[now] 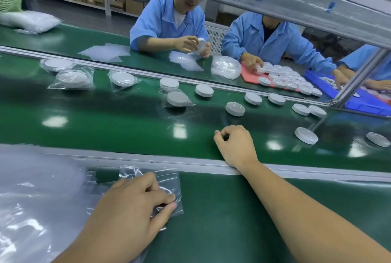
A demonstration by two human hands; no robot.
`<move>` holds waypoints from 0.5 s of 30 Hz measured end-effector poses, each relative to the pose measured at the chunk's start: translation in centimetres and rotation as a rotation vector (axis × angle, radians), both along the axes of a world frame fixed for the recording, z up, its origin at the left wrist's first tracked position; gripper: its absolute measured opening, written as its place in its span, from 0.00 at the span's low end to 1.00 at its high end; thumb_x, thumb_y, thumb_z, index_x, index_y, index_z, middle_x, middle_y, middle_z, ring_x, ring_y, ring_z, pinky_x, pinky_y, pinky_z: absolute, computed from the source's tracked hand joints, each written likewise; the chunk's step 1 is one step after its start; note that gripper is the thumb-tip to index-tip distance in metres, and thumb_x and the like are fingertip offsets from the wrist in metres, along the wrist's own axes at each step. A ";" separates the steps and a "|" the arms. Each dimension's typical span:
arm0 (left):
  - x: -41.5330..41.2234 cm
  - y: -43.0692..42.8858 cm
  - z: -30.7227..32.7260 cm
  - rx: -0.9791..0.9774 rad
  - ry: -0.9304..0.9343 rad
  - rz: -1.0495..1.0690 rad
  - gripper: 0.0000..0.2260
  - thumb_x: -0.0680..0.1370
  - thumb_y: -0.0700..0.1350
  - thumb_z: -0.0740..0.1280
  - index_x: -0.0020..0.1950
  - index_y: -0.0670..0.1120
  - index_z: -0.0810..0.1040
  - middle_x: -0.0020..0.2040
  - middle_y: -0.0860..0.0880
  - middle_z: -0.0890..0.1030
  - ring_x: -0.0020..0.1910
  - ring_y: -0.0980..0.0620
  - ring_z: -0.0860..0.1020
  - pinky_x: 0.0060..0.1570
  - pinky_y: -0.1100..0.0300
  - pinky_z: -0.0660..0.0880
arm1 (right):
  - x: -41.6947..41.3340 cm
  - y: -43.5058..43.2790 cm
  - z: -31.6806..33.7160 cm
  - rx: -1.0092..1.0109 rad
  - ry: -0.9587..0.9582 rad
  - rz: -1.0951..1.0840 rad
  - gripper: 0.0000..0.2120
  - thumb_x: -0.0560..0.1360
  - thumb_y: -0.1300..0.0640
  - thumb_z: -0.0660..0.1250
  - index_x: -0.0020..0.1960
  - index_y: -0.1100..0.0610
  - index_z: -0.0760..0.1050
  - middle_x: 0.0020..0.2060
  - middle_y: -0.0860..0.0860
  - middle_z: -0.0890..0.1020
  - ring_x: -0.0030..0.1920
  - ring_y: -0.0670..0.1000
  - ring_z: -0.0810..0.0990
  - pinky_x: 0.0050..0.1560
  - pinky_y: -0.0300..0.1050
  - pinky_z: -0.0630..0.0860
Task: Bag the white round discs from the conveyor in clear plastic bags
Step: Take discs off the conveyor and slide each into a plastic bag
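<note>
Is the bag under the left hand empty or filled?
Empty: the clear bag lies flat, green mat showing through; the left hand pinches it.

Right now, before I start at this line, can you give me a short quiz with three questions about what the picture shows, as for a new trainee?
1. True or false: the right hand holds a disc.
2. What does the left hand pinch? A: a clear bag. B: a disc. C: nothing.
3. Fill in: the disc nearest the right hand on the belt is ____ (bagged or bare).

Key: 1 false; 2 A; 3 bare.
</note>
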State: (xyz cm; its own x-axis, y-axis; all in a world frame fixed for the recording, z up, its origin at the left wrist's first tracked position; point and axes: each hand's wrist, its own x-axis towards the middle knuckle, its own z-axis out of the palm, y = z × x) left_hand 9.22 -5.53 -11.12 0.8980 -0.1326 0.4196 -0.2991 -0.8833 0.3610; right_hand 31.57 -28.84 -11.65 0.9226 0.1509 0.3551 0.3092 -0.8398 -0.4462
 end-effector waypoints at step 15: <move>0.1 -0.2 1.8 0.283 -0.040 0.001 0.18 0.77 0.59 0.56 0.39 0.60 0.84 0.35 0.59 0.72 0.30 0.57 0.72 0.30 0.63 0.65 | -0.9 0.4 0.9 -0.089 -0.073 0.003 0.21 0.78 0.49 0.65 0.28 0.53 0.71 0.28 0.47 0.75 0.44 0.51 0.74 0.46 0.48 0.75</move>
State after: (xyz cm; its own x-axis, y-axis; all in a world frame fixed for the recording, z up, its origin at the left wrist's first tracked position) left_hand 9.36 -5.71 -9.35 0.8815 -0.2489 0.4012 -0.3073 -0.9476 0.0876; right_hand 30.70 -28.48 -10.78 0.8942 0.1878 0.4063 0.3407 -0.8743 -0.3458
